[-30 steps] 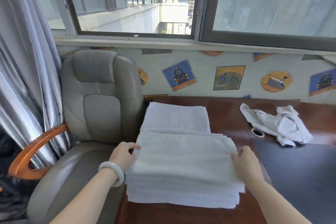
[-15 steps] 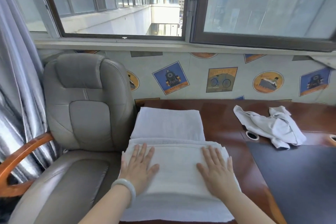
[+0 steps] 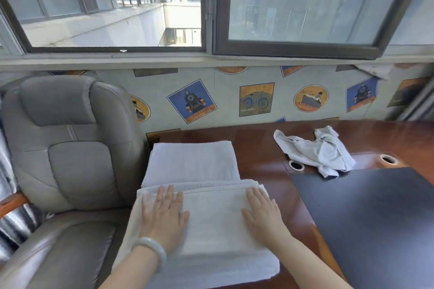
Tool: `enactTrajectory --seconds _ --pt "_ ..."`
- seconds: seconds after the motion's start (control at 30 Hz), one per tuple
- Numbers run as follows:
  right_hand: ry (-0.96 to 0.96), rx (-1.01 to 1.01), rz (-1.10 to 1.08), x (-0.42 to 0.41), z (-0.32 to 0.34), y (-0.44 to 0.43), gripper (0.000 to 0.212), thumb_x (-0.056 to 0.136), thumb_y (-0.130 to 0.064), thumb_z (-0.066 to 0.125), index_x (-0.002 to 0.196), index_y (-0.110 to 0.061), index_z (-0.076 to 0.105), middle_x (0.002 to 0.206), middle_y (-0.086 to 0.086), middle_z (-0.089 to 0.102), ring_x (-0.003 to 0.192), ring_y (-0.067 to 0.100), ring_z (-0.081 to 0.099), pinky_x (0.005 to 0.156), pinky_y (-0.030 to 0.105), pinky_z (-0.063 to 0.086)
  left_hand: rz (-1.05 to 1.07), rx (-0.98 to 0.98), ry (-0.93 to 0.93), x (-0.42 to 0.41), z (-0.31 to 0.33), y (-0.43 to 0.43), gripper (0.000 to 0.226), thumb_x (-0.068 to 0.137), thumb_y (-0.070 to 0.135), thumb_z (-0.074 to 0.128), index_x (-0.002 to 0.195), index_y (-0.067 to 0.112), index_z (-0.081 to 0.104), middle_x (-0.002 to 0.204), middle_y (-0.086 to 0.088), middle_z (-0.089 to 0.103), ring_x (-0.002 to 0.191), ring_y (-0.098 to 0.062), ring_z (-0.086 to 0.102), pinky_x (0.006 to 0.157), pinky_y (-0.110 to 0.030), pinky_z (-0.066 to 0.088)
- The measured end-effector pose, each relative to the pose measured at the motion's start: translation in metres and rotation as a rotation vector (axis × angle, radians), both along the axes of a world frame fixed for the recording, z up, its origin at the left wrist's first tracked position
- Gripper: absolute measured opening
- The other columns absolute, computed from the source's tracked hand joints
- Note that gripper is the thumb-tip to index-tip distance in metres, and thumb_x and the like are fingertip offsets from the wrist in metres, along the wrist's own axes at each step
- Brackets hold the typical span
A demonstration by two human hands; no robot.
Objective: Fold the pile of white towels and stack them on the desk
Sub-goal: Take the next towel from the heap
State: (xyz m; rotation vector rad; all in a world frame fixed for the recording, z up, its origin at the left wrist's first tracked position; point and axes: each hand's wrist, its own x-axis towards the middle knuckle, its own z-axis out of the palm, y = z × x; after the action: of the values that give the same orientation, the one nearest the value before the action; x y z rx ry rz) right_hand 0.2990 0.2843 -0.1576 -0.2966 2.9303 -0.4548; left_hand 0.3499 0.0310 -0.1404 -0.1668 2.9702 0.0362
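Two hands lie flat on the near stack [image 3: 216,230] of folded towels. The left hand [image 3: 164,218] is on its left half and the right hand [image 3: 260,216] on its right half. Both have palms down and fingers straight, pressing but gripping nothing. The stack sits at the near left corner of the desk [image 3: 258,148], and its left side seems to hang past the edge toward the chair [image 3: 70,148]. A far towel [image 3: 192,162], also folded, lies against its far edge. Well to the right, a crumpled cloth [image 3: 317,150] lies unfolded at the far edge of a dark mat [image 3: 375,218].

The step in hand looks like pressing the top towel smooth, so the folding seems nearly done. If the cloth counts as a towel, the next move calls for lifting the hands, reaching far right to pinch it by its corners, and spreading it flat. The overhanging stack may first want a nudge to the right.
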Motion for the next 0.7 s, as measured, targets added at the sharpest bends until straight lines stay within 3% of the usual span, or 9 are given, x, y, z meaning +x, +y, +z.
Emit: enactTrajectory --seconds 0.07,0.13,0.23,0.4,0.7 --pt "-0.004 -0.064 -0.028 -0.004 0.008 0.012 0.075 0.091 -0.061 0.017 0.154 -0.021 0.024 0.164 -0.003 0.015 0.151 0.017 0.01 0.121 0.037 0.014 -0.037 0.007 0.001 -0.014 0.012 0.025 0.082 0.085 0.056 -0.011 0.157 0.027 0.015 0.166 0.0 -0.004 0.152 -0.021 -0.009 0.112 -0.052 -0.017" --pt "-0.038 -0.142 -0.08 -0.013 0.014 0.029 0.069 0.097 -0.058 0.025 0.153 -0.019 0.027 0.162 0.0 0.022 0.15 0.019 0.017 0.119 0.035 0.017 -0.05 0.043 -0.015 -0.03 0.026 0.052 0.06 0.103 0.051 0.012 0.157 0.026 0.012 0.166 0.001 -0.008 0.152 -0.021 -0.013 0.119 -0.049 -0.011" --pt "-0.083 -0.222 -0.13 -0.03 0.021 0.064 0.055 0.104 -0.042 0.039 0.152 -0.017 0.033 0.159 0.002 0.029 0.147 0.022 0.024 0.118 0.039 0.023 -0.057 0.091 -0.058 -0.05 0.033 0.097 0.055 0.105 0.045 0.025 0.156 0.024 0.018 0.166 0.0 0.006 0.153 -0.024 0.0 0.122 -0.044 0.002" --pt "-0.286 -0.143 -0.059 -0.058 0.031 0.166 0.054 0.104 -0.041 0.04 0.148 -0.011 0.037 0.152 0.009 0.039 0.141 0.026 0.035 0.111 0.033 0.03 -0.172 0.086 -0.06 -0.09 0.025 0.21 0.042 0.101 0.041 0.038 0.136 0.02 0.048 0.143 -0.001 0.046 0.135 -0.022 0.039 0.109 -0.034 0.031" --pt "-0.363 -0.071 -0.073 -0.124 0.041 0.388 0.059 0.101 -0.046 0.044 0.15 -0.014 0.033 0.153 0.006 0.038 0.14 0.025 0.036 0.111 0.036 0.035 -0.22 0.168 -0.228 -0.166 0.005 0.463 0.048 0.103 0.041 0.039 0.147 0.021 0.038 0.149 -0.001 0.037 0.137 -0.024 0.038 0.111 -0.038 0.031"
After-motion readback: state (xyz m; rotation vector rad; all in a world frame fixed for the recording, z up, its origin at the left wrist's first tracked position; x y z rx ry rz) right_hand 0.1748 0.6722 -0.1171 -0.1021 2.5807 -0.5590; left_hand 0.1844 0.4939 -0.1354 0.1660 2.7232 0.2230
